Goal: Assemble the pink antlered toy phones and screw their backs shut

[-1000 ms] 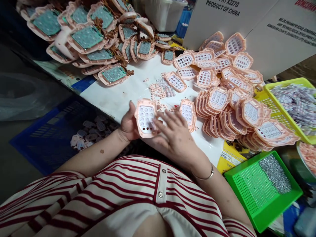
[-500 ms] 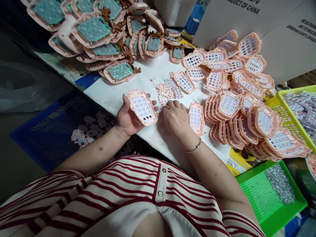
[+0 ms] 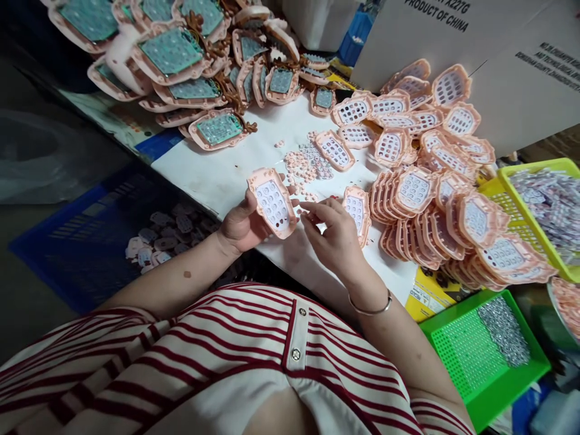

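A pink plastic shell (image 3: pixel 272 204) with a white keypad rests tilted in my left hand (image 3: pixel 242 225), its fingers wrapped behind it. Dark holes show along the keypad's lower row. Just right of the shell, my right hand (image 3: pixel 333 232) pinches a small pinkish piece between thumb and forefinger. Beyond both hands lies a scatter of small pink and white buttons (image 3: pixel 302 167) on the white work surface (image 3: pixel 199 175). Another pink shell (image 3: pixel 356 208) with a white keypad sits beside my right hand, partly behind it.
Stacked pink shells (image 3: pixel 414 193) crowd the right side. Shells with green circuit boards (image 3: pixel 220 128) pile up at the back left. A green tray (image 3: pixel 480 356) of metal screws, a yellow basket (image 3: pixel 525 211) and a blue crate (image 3: pixel 67 241) flank the surface.
My right hand has lifted from the button scatter and moved toward the held shell, turning with a small piece in its fingertips. My left hand has shifted slightly right with the shell.
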The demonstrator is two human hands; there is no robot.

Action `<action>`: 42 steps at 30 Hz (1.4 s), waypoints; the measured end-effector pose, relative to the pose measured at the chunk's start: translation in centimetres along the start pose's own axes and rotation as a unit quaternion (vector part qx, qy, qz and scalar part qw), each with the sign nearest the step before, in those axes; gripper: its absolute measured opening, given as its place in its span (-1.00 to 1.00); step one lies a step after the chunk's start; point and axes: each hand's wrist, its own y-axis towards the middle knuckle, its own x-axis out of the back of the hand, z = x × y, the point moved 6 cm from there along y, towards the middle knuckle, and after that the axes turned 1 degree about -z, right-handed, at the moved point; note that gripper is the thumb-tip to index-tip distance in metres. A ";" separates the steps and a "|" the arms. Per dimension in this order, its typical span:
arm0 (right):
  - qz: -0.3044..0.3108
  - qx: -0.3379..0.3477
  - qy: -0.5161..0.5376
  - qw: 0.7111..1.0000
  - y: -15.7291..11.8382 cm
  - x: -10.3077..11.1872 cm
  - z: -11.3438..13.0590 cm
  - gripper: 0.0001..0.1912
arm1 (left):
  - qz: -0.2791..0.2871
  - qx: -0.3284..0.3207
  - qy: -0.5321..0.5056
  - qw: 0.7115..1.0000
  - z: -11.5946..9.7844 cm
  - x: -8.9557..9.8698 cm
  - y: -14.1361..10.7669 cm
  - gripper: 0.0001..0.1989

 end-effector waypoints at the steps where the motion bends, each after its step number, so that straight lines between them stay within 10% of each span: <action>1: 0.002 0.015 -0.032 0.999 -0.3 -0.1 0.5 -0.77 | 0.000 0.000 -0.006 1.000 0.3 -0.1 0.0 -0.17; 6: 0.048 0.072 -0.162 0.983 -1.8 -1.3 1.5 -0.73 | 0.009 0.008 -0.011 1.000 1.8 -1.0 0.0 -0.17; 16: 0.010 0.072 -0.037 0.997 -2.8 -1.5 0.1 -0.78 | 0.011 0.018 -0.007 1.000 2.1 -1.0 0.1 -0.28; 22: 0.088 0.202 -0.117 0.968 -3.7 -1.9 1.2 -0.44 | -0.033 0.032 -0.014 0.999 1.8 -0.6 0.3 -0.30; 30: -0.074 0.276 -0.179 0.941 -5.1 -0.6 2.6 -0.74 | 0.051 0.065 -0.001 0.997 2.2 -1.4 0.0 -0.23; 36: -0.168 0.176 -0.303 0.922 -5.9 4.8 0.2 -0.75 | 0.074 0.086 0.065 0.991 2.5 -1.7 0.0 -0.24; 42: -0.066 0.090 -0.373 0.921 -6.9 5.5 -3.8 -0.88 | 0.065 -0.052 0.330 0.940 -0.7 -3.5 5.1 -0.57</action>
